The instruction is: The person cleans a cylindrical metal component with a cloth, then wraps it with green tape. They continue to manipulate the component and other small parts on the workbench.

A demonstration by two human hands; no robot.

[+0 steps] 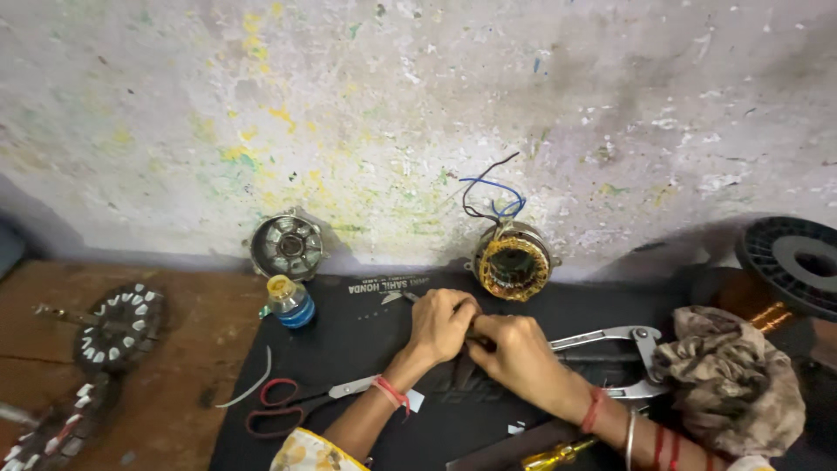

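Against a stained wall, on a black mat (366,340), left hand (443,324) and right hand (514,353) pinch together on something small, hidden; steady fingertip work seems needed near the wound stator (511,262).

Wooden bench (183,384), black mat (366,340), scissors (301,403), rag (732,379)

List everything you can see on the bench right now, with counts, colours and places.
Wound stator: 1, copper windings, blue and black leads, against wall.
Bare stator: 1, grey, against wall, left.
Small bottle: 1, blue, yellow cap, mat's left corner.
Scissors: 1, red handles, front left.
Pliers: 1, silver, right of hands.
Rag: 1, brown, right.
Spool: 1, black, far right.
Screwdriver: 1, yellow handle, front.
Left hand, right hand: together at mat centre.
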